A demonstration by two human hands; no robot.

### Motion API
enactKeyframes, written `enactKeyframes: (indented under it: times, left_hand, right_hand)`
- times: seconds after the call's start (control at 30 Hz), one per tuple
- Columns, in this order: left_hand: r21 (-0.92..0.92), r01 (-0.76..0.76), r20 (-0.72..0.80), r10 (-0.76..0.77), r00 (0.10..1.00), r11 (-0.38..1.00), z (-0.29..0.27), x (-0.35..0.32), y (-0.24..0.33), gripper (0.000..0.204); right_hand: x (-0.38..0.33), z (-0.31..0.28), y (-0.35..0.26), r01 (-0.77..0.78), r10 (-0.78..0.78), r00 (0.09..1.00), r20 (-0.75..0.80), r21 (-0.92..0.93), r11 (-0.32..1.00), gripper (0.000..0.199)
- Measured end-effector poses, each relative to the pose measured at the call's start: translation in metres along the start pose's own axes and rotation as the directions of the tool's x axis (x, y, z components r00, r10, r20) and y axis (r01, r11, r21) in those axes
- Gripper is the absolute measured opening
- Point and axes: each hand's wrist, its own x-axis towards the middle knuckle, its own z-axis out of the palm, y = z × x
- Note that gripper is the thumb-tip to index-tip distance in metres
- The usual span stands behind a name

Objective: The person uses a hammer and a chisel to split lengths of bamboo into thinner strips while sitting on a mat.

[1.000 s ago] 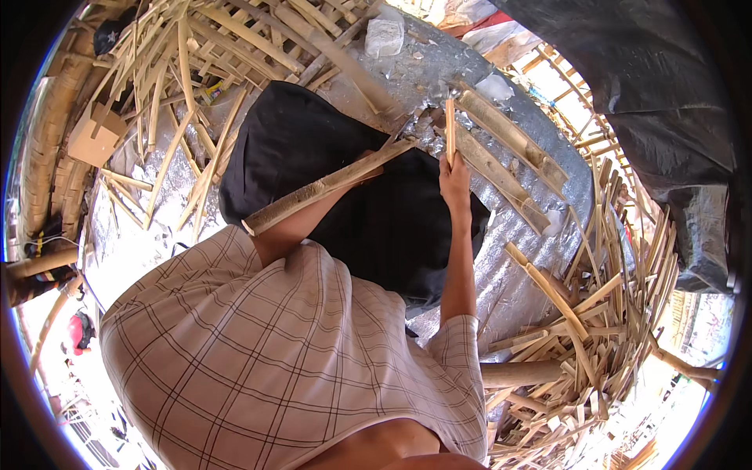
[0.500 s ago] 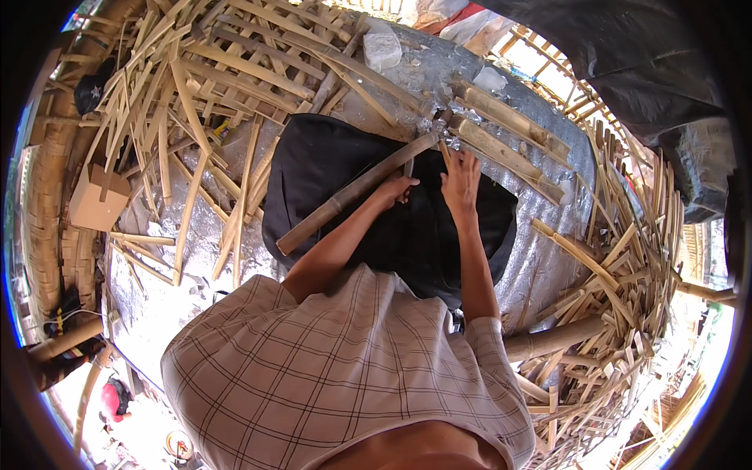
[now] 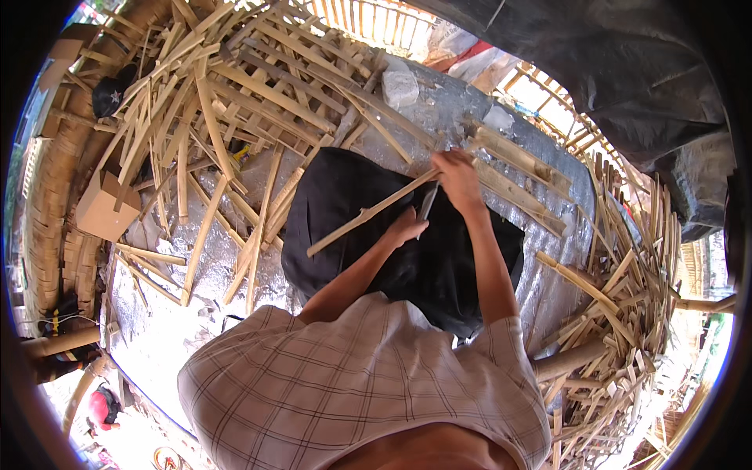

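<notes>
My right hand (image 3: pixel 457 178) is closed around the upper right end of a long bamboo strip (image 3: pixel 368 213). The strip slants down to the left, above a black cloth (image 3: pixel 345 178) spread over my lap. Below the strip, my left hand (image 3: pixel 406 226) is closed on a knife. Its narrow pale blade (image 3: pixel 428 205) points up toward the strip near my right hand; the handle is mostly hidden by my fingers. Split bamboo pieces (image 3: pixel 517 192) lie just beyond my right hand on the silvery sheet.
A criss-cross heap of bamboo strips (image 3: pixel 266 78) fills the far left, with a pale block (image 3: pixel 400 88) beside it. More cut bamboo (image 3: pixel 603 376) is piled at the right. A cardboard box (image 3: pixel 108 207) stands at the left. Dark sheeting (image 3: pixel 627 86) hangs at the upper right.
My right hand, open with fingers spread before, has closed on the strip's upper end. The strip now shows a narrower side. My left hand with the knife sits lower, and the whole view has shifted slightly.
</notes>
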Motion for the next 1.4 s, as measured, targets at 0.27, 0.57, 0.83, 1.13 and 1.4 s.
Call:
enactKeyframes:
  times: [0.27, 0.57, 0.83, 1.13, 1.4]
  left_hand:
    - [0.194, -0.334, -0.16, 0.365, 0.917, 0.923, -0.086, 0.046, 0.067, 0.023]
    - [-0.713, 0.049, -0.188, -0.258, 0.948, 0.699, -0.126, 0.245, 0.028, 0.036]
    - [-0.688, -0.378, -0.494, -0.019, 0.869, 0.619, -0.103, 0.25, 0.015, 0.023]
    - [-0.815, -0.197, 0.079, 0.442, 0.893, 0.545, -0.151, 0.075, 0.127, 0.036]
    - [-0.602, -0.231, 0.285, 0.476, 0.832, 0.765, -0.136, -0.018, 0.134, 0.042]
  right_hand:
    - [-0.054, -0.073, 0.054, -0.572, 0.626, 0.753, -0.204, 0.266, 0.776, 0.034]
    - [-0.102, 0.016, 0.089, -0.391, 0.79, 0.61, 0.054, 0.888, 0.242, 0.021]
    - [-0.094, -0.004, 0.052, -0.172, 0.768, 0.586, 0.258, 0.966, -0.194, 0.02]
    - [-0.094, -0.051, 0.037, -0.278, 0.728, 0.662, 0.178, 0.961, 0.018, 0.024]
    - [-0.064, -0.051, -0.021, -0.167, 0.669, 0.717, 0.198, 0.98, -0.111, 0.022]
